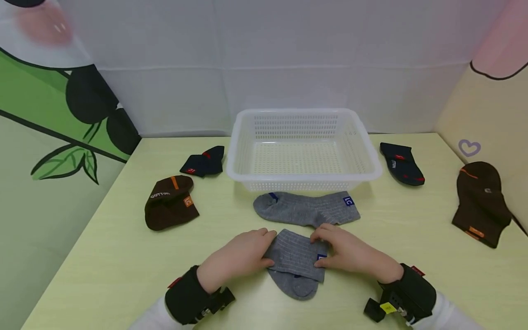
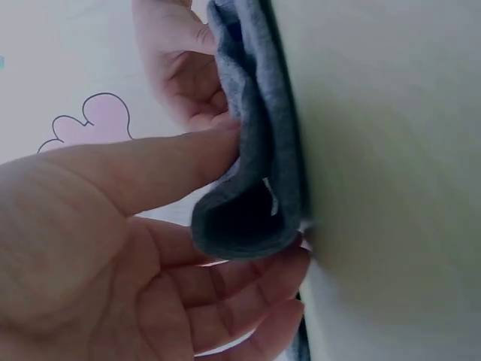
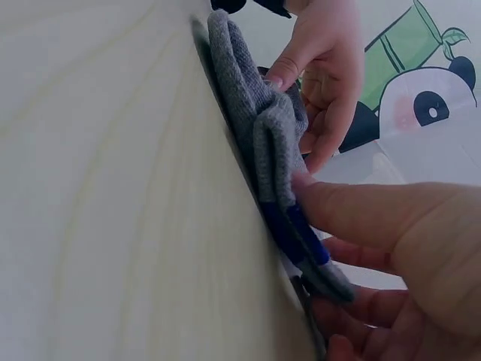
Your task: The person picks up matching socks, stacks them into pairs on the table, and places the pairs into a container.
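Observation:
A grey sock (image 1: 295,256) lies folded over on itself at the front middle of the table, its rounded end toward me. My left hand (image 1: 243,256) pinches its left edge; the left wrist view shows the thumb on top of the folded sock (image 2: 259,143) and fingers below. At the right edge, by the blue label, my right hand (image 1: 350,252) pinches the sock (image 3: 274,158) between thumb and fingers. A second grey sock (image 1: 305,208) lies flat just behind, its label at the right, close to my right fingertips.
A white plastic basket (image 1: 304,178) stands behind the grey socks. To the left lie a folded brown sock (image 1: 167,208) and a navy sock (image 1: 204,162). Another navy sock (image 1: 400,162) and brown sock (image 1: 482,204) lie at the right. Printed cloth walls enclose the table (image 1: 103,275).

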{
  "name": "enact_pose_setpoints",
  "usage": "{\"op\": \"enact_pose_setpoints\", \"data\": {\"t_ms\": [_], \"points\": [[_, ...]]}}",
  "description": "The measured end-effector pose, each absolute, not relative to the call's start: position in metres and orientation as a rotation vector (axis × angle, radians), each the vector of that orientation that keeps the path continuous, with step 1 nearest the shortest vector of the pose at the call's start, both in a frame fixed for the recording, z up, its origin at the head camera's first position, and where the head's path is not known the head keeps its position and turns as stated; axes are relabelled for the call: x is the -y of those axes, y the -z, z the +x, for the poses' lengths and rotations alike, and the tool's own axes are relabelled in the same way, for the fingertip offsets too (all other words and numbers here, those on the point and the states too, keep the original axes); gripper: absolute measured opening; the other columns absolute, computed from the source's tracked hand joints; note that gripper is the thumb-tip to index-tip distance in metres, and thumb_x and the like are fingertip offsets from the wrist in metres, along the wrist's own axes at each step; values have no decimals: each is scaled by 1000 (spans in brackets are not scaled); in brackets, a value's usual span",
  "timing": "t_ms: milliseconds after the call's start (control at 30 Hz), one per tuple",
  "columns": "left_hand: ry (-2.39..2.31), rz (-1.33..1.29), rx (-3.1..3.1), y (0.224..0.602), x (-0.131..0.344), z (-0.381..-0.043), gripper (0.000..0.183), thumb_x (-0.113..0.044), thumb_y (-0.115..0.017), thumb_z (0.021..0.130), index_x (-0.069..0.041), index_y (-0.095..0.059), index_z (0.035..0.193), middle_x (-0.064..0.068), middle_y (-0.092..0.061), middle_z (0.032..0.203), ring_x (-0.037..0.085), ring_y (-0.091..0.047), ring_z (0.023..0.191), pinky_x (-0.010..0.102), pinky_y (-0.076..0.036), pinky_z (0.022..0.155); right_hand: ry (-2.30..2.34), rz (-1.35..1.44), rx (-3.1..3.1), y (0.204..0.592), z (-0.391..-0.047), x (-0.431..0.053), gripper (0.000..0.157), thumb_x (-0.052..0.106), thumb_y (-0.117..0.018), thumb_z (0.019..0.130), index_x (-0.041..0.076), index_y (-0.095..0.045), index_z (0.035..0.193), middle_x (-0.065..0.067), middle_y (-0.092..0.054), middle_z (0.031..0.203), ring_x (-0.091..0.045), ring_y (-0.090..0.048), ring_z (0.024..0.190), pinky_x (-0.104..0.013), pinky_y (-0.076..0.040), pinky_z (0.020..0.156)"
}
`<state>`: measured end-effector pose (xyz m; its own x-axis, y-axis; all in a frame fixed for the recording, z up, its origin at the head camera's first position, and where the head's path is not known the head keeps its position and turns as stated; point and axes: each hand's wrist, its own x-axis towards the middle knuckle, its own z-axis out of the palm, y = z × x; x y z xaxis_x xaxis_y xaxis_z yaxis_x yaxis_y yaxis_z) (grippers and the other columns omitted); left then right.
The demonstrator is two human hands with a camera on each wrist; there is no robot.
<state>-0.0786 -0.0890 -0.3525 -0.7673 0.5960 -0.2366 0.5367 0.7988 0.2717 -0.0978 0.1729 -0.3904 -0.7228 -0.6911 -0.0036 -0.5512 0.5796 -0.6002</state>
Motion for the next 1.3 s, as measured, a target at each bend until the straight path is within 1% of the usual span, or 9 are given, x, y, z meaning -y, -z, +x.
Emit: {"op": "enact_pose_setpoints", "data": {"t_ms": [133,267,400,500,633,733,867,1000,1300], "points": [[-309,866,-2658,356,89,-81,50,-28,-71,85,1,-53,122,12,-62,106,24,-61,99,35,-49,85,901,-919,-2535,386,-99,-173,52,25,-80,75,6,-56,118,4,-58,89,-2,-47,67,-23,-44,63],[-372,886,-2638,358,89,-83,31,-24,-71,85,-4,-56,104,6,-61,92,18,-60,84,30,-47,74,967,-920,-2506,388,-99,-173,28,23,-80,75,9,-58,87,10,-42,68,2,-38,55,-19,-36,53],[-526,908,-2608,360,89,-86,15,-15,-65,88,-9,-52,89,0,-52,82,12,-47,71,27,-39,65,1069,-957,-2454,393,-100,-173,35,16,-74,81,12,-42,69,11,-26,62,2,-31,53,-18,-31,54],[-680,901,-2569,361,88,-87,16,-11,-60,87,-11,-46,83,-2,-44,80,11,-38,67,26,-32,62,1168,-868,-2365,395,-100,-173,17,14,-66,87,1,-56,84,5,-38,61,2,-34,54,-20,-34,58],[-870,949,-2491,361,87,-86,24,-10,-59,88,-11,-37,79,0,-43,90,10,-36,69,24,-30,64,1311,-725,-2208,397,-100,-174,39,14,-59,91,-9,-54,122,-1,-44,60,-1,-40,58,-22,-39,65],[-950,1028,-2422,359,85,-86,25,-13,-62,89,-11,-38,82,3,-49,110,11,-44,79,22,-34,69,1474,-700,-2016,399,-101,-175,26,11,-55,93,-3,-56,115,5,-37,61,-5,-39,58,-25,-38,62],[-933,1091,-2370,358,84,-85,22,-19,-63,91,-14,-42,85,5,-48,130,12,-53,102,21,-39,78,1659,-702,-1700,401,-101,-177,14,8,-49,97,8,-57,109,9,-54,77,-3,-52,70,-22,-43,67],[-898,1125,-2327,357,83,-84,20,-23,-63,91,-17,-45,85,3,-46,136,15,-50,121,20,-40,86,1707,-700,-1472,399,-98,-179,25,8,-45,99,15,-56,119,7,-65,103,-4,-61,96,-21,-47,82],[-861,1226,-2302,357,85,-83,20,-24,-64,90,-17,-47,86,3,-44,139,15,-45,128,23,-40,95,1724,-834,-1177,399,-98,-179,38,2,-42,98,13,-51,133,3,-63,119,-8,-59,109,-23,-47,91]]}}
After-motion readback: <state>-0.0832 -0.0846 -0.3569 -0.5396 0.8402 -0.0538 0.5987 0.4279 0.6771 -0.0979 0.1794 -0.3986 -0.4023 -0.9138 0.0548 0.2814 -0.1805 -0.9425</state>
